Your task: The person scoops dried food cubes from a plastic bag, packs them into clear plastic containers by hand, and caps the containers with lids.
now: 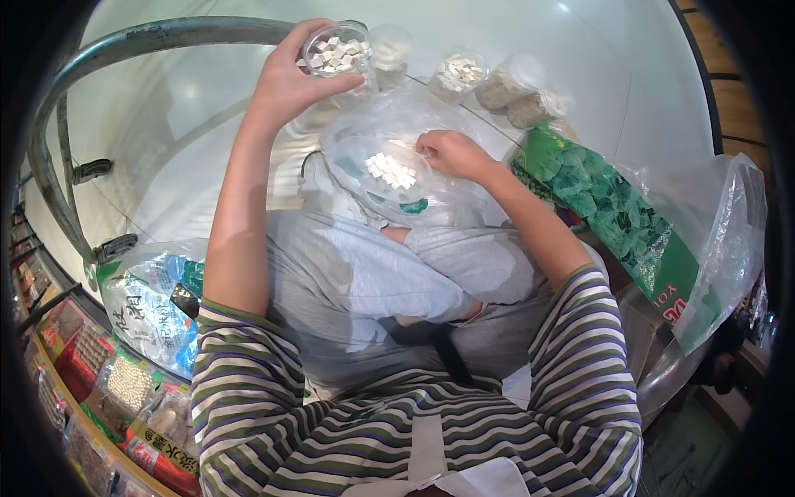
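My left hand [286, 85] is closed around a clear plastic jar [338, 51] of small white cubes, held tilted with its round mouth or lid towards me. A clear plastic bag [352, 132] lies open in front of my crossed legs, with a small pile of white cubes [391, 171] in it. My right hand [457, 156] has its fingers curled together on the upper right edge of this bag, beside the pile. Whether a cube is also between those fingertips is hidden.
More clear jars [460, 73] with pale pieces stand or lie on the tiled floor ahead. A curved metal rail [149, 37] runs along the left. A green printed bag [609, 211] lies at right, a blue-white packet [157, 306] at left. Packaged foods [128, 381] line a shelf at lower left.
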The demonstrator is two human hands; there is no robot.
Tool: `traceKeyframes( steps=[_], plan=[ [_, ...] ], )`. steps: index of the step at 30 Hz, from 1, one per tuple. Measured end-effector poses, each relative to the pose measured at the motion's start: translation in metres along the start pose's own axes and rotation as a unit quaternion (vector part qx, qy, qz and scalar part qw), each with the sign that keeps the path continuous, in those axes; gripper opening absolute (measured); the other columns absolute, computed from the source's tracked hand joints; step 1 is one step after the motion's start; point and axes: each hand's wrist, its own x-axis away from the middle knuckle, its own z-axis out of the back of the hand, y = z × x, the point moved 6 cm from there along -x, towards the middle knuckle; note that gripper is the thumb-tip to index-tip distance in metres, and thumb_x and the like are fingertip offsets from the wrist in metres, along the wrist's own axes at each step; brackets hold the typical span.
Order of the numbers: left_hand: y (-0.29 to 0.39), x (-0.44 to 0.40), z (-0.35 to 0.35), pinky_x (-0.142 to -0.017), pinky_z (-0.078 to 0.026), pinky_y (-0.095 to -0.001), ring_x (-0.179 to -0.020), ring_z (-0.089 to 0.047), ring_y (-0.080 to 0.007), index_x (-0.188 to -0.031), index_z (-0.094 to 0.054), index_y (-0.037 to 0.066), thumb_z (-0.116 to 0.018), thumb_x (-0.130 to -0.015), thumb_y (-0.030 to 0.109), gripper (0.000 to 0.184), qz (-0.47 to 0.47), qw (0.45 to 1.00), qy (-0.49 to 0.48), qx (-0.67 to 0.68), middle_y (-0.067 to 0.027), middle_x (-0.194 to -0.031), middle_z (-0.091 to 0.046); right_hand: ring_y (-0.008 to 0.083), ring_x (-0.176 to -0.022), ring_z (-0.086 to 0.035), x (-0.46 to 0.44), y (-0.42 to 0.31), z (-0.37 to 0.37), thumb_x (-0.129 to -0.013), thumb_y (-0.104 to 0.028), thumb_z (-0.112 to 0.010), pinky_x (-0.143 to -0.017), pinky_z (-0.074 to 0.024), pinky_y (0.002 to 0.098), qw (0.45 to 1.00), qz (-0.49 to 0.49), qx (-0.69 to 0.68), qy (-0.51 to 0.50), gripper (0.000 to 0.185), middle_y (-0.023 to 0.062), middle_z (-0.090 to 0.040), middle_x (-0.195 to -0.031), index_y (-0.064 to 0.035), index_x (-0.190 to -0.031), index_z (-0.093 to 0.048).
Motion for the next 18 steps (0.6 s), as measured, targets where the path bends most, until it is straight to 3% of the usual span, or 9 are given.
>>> traceKeyframes(
  steps=[2,4,11,17,18],
  plan=[
    [0.000,0.000,0.000,-0.094,-0.052,-0.0339,-0.108,-0.066,-0.0199,-0.131,-0.059,0.005,-0.093,-0.061,0.029,0.082,0.002,1.000,-0.001,-0.004,-0.0098,-0.119,-0.068,0.0350,-0.092,-0.067,-0.003,0.001,-0.003,-0.081,-0.003,-0.063,-0.080,-0.0526,0.0436,1.000,-0.005,-0.015,-0.022,0.021,0.0145,-0.071,-0.097,-0.0062,-0.101,-0.069],
    [0.002,-0.001,0.000,-0.094,-0.052,-0.0337,-0.107,-0.066,-0.0197,-0.131,-0.059,0.005,-0.093,-0.061,0.028,0.081,0.002,1.000,-0.001,-0.005,-0.0096,-0.119,-0.068,0.0346,-0.092,-0.067,-0.007,-0.004,-0.006,-0.081,-0.004,-0.062,-0.080,-0.0523,0.0438,0.997,0.067,-0.044,-0.016,0.022,0.0146,-0.071,-0.096,-0.0076,-0.102,-0.069],
    [0.002,0.000,-0.001,-0.091,-0.053,-0.0338,-0.106,-0.066,-0.0193,-0.130,-0.059,0.005,-0.094,-0.060,0.029,0.082,0.025,1.000,-0.002,-0.001,-0.0087,-0.118,-0.068,0.0341,-0.091,-0.067,-0.020,0.002,-0.017,-0.082,-0.006,-0.062,-0.078,-0.0520,0.0450,0.995,0.077,0.019,-0.056,0.017,0.0143,-0.071,-0.094,-0.0062,-0.098,-0.068],
    [0.010,0.003,-0.005,-0.091,-0.053,-0.0334,-0.106,-0.066,-0.0194,-0.130,-0.060,0.007,-0.093,-0.060,0.028,0.080,0.022,0.999,-0.013,-0.023,-0.0079,-0.118,-0.067,0.0345,-0.088,-0.068,-0.006,-0.006,0.015,-0.083,-0.011,-0.065,-0.074,-0.0527,0.0450,0.994,0.082,0.069,0.008,0.013,0.0132,-0.070,-0.092,-0.0059,-0.095,-0.066],
    [0.013,0.005,-0.008,-0.091,-0.053,-0.0336,-0.107,-0.066,-0.0202,-0.129,-0.060,0.007,-0.092,-0.060,0.027,0.079,0.018,0.999,-0.026,-0.036,-0.0078,-0.119,-0.067,0.0334,-0.081,-0.067,-0.002,-0.009,0.031,-0.084,-0.011,-0.067,-0.071,-0.0522,0.0440,0.991,0.098,0.075,0.048,0.015,0.0133,-0.069,-0.087,-0.0055,-0.098,-0.068]
  ],
)
